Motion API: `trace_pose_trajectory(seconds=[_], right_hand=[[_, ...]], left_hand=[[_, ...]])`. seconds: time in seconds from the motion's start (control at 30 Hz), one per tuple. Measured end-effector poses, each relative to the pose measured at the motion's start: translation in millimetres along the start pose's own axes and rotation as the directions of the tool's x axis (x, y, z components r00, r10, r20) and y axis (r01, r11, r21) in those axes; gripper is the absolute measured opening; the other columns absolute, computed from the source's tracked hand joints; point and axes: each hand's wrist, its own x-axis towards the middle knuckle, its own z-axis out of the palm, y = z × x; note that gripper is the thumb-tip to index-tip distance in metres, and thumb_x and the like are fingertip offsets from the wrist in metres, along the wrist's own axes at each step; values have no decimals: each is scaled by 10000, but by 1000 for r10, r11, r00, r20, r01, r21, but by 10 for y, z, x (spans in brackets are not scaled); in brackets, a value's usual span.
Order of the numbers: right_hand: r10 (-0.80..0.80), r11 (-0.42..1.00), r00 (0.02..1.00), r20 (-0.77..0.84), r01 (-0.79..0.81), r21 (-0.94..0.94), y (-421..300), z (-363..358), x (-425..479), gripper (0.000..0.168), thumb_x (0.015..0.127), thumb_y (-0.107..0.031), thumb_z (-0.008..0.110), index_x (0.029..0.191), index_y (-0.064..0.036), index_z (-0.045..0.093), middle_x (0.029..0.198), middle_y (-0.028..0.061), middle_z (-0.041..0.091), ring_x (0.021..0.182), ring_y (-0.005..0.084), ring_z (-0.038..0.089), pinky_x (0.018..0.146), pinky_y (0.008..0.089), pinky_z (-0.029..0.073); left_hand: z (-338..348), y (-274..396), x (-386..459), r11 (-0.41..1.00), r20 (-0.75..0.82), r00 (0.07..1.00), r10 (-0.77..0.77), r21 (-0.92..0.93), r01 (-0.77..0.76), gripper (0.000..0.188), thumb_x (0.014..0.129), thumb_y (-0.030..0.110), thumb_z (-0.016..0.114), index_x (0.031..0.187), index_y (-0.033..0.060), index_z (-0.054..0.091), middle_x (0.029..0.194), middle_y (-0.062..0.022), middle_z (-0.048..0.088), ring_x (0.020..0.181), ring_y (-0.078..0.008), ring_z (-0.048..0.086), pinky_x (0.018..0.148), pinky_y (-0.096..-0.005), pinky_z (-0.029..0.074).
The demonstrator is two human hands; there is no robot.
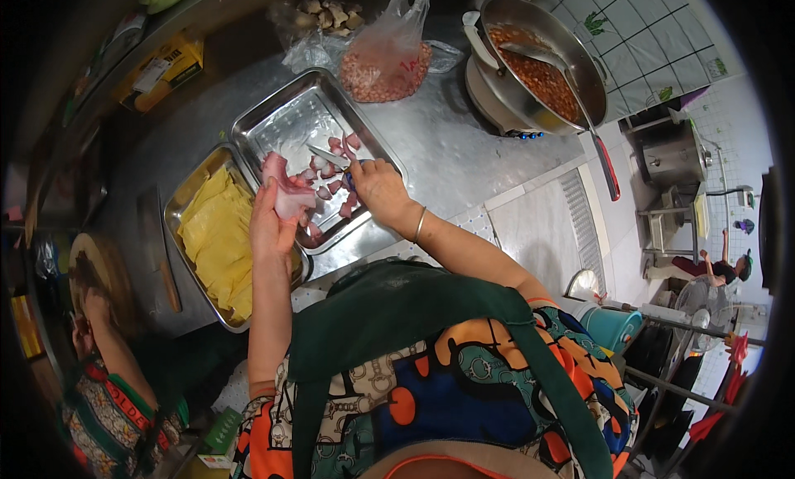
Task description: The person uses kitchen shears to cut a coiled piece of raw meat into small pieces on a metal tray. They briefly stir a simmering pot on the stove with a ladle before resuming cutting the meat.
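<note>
Over a rectangular stainless steel tray [273, 116], my left hand [268, 221] grips a piece of raw pinkish meat [287, 184]. My right hand [382, 190] is closed around the handles of a pair of scissors [329, 154], blades pointing left toward the meat. Several small cut chunks [329, 168] lie scattered on the tray's bottom, below and between the hands. Against the tray's left side stands a second steel tray [171, 209] heaped with flat yellow sheets [214, 237] of food. My left forearm covers part of its right edge.
A plastic bag of pink pieces [385, 69] sits behind the tray. At the back right, a steel pot [596, 100] of red-brown food holds a ladle [574, 84]. A cleaver [163, 255] lies left. Beyond it, a co-worker's hands [93, 308] are at a round board [115, 274].
</note>
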Motion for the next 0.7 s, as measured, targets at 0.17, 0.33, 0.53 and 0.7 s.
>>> trace_pose_trajectory(seconds=[0.17, 0.33, 0.53, 0.7], right_hand=[[174, 934, 967, 186, -222, 280, 103, -77, 113, 501, 704, -80, 717, 1136, 47, 496, 868, 217, 657, 765, 366, 672, 668, 414, 545], [107, -30, 843, 528, -528, 849, 248, -476, 44, 508, 858, -50, 681, 1309, 60, 473, 936, 61, 653, 843, 115, 640, 723, 239, 523], [-75, 8, 806, 588, -589, 808, 241, -795, 73, 607, 856, -318, 754, 1232, 77, 487, 990, 108, 670, 932, 127, 617, 838, 254, 474], [-172, 31, 826, 537, -541, 841, 311, -805, 120, 639, 863, -423, 723, 1219, 48, 480, 982, 114, 673, 887, 138, 609, 816, 277, 473]], left_hand=[[108, 74, -30, 999, 57, 998, -23, 35, 21, 331, 979, 236, 576, 1244, 47, 517, 952, -110, 634, 838, -206, 633, 720, -343, 549], [159, 109, -27, 999, 108, 994, 7, 51, -13, 251, 985, 211, 563, 1149, 21, 557, 883, -87, 638, 734, -175, 625, 656, -315, 546], [263, 124, 1, 991, 180, 983, -30, 135, 5, 265, 989, 223, 558, 1148, 11, 580, 851, -69, 641, 699, -143, 619, 635, -280, 541], [361, 109, 50, 986, 215, 975, -49, 169, 13, 299, 977, 226, 583, 1185, 10, 580, 845, -60, 643, 686, -124, 612, 631, -259, 539]])
